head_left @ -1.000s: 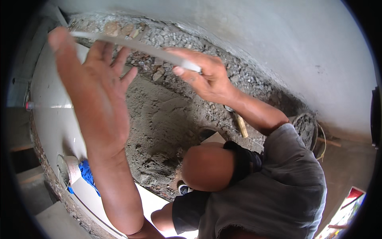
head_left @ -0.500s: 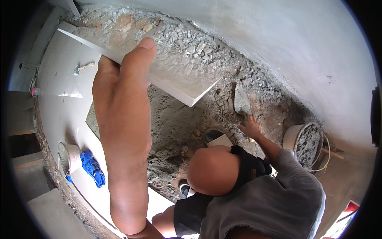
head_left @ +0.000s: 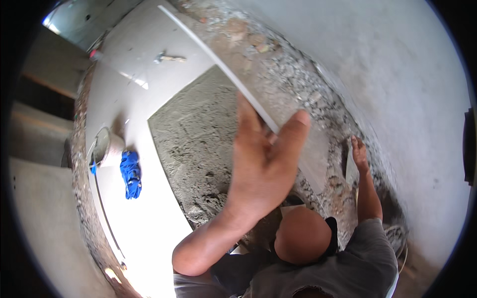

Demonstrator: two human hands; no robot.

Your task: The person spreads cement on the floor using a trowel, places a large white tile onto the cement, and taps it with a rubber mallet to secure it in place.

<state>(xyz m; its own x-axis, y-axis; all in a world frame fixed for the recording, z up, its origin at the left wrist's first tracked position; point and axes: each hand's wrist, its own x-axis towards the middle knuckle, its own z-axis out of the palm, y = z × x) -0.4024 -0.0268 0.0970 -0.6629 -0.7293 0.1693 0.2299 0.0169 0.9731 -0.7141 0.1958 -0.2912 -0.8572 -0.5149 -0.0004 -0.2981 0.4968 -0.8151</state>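
The left hand [head_left: 263, 166] grips the pale tile [head_left: 232, 77] by its near edge, thumb over one face and fingers on the other, the slab tilted over the border between mortar bed [head_left: 194, 134] and rubble strip [head_left: 293, 74]. The right hand [head_left: 359, 154] is beside a trowel [head_left: 351, 171], close to the wall [head_left: 397, 89]; I cannot tell whether it closes on anything. Left of the mortar, the laid floor [head_left: 134, 94] ends in a crisp corner, leaving open room around the hammer [head_left: 170, 58], bucket [head_left: 109, 149] and blue cloth [head_left: 130, 175].
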